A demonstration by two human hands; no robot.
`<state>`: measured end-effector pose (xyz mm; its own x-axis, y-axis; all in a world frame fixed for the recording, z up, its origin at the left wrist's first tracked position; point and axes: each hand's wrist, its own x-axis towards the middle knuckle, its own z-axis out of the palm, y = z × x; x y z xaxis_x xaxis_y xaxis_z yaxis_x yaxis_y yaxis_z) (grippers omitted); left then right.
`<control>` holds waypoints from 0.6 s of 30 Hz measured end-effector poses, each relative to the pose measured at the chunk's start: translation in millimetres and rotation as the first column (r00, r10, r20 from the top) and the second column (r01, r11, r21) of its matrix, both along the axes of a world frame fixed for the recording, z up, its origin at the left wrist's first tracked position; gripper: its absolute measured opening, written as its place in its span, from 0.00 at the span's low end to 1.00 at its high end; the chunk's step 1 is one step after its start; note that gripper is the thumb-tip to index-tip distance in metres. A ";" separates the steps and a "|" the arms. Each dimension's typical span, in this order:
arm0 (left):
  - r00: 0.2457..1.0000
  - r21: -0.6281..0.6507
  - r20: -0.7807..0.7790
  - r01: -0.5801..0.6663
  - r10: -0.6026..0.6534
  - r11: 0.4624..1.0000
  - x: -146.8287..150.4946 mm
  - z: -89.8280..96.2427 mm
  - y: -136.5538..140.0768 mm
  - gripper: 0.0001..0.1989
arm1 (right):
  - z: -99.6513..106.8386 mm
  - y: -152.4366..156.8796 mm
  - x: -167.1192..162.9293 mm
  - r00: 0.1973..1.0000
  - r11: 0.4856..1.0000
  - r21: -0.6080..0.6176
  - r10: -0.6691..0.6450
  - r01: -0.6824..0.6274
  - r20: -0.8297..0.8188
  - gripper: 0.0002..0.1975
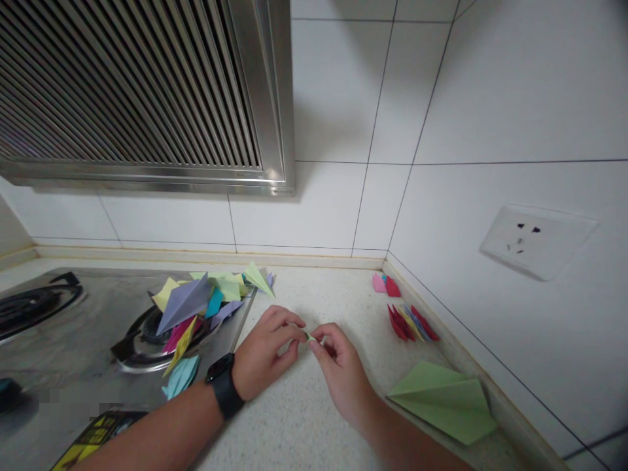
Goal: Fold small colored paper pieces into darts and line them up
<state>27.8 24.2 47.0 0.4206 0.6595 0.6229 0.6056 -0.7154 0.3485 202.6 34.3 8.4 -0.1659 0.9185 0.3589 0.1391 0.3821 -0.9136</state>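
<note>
Pinched between the fingertips of both hands is a small piece of light green folded paper (309,337), mostly hidden by the fingers. My left hand (269,350), with a black watch (224,384) on its wrist, grips it from the left. From the right, my right hand (341,366) holds its other side between thumb and fingers. Both hands are just above the speckled counter (279,428). To the right lies a large green folded paper plane (444,399). Behind it stands a row of small folded papers (412,322) in red, yellow and blue.
A heap of coloured folded papers (189,301) covers part of the gas stove (98,366) on the left. Small pink and red papers (386,284) lie in the back corner. A range hood (265,98) hangs overhead. The right wall carries a socket (537,241).
</note>
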 end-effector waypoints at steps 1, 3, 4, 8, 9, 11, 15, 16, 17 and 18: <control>1.000 -0.001 0.002 0.004 -0.004 1.000 -0.2 -0.6 0.4 0.11 | 0.0 -0.6 0.0 1.000 1.000 0.002 -0.004 0.004 0.007 0.03; 1.000 -0.008 0.002 0.016 -0.016 1.000 -0.3 -1.5 1.0 0.11 | 0.0 -1.1 0.1 1.000 1.000 0.014 -0.013 0.013 0.018 0.03; 1.000 -0.015 0.001 0.021 -0.021 1.000 -0.2 -1.7 1.2 0.11 | 0.1 -1.0 0.3 1.000 1.000 0.025 -0.018 0.018 0.024 0.03; 1.000 -0.029 0.006 -0.006 0.006 1.000 0.0 -1.1 1.5 0.09 | 0.9 0.6 1.1 0.998 0.995 0.077 -0.057 0.055 0.027 0.03; 1.000 -0.029 0.008 -0.025 0.025 0.999 0.0 -0.6 1.7 0.09 | 0.9 1.1 1.4 0.997 0.994 0.086 -0.068 0.066 0.023 0.03; 0.999 -0.030 0.000 -0.048 0.048 0.998 -0.2 0.3 1.9 0.07 | 0.5 2.1 1.7 0.997 0.993 0.089 -0.074 0.071 0.020 0.03; 1.000 -0.044 -0.028 -0.011 0.009 0.999 -0.4 1.3 2.3 0.08 | -2.6 3.7 1.9 0.999 0.996 0.072 -0.049 0.049 0.002 0.03; 0.999 -0.042 -0.036 -0.003 0.002 0.999 -0.4 1.2 2.4 0.09 | -3.7 4.1 1.8 0.999 0.997 0.065 -0.047 0.048 -0.005 0.03; 0.999 -0.034 -0.044 -0.002 0.000 0.999 -0.5 1.0 2.4 0.10 | -4.6 4.3 1.7 0.999 0.997 0.057 -0.049 0.049 -0.011 0.03; 0.999 -0.022 -0.054 -0.005 0.004 1.000 -0.6 0.7 2.5 0.10 | -5.3 4.5 1.6 0.999 0.997 0.050 -0.051 0.052 -0.014 0.03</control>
<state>27.2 26.7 47.7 0.4503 0.6747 0.5848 0.6272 -0.7052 0.3307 204.2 38.8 3.0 -0.1139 0.9063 0.4069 0.1481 0.4205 -0.8951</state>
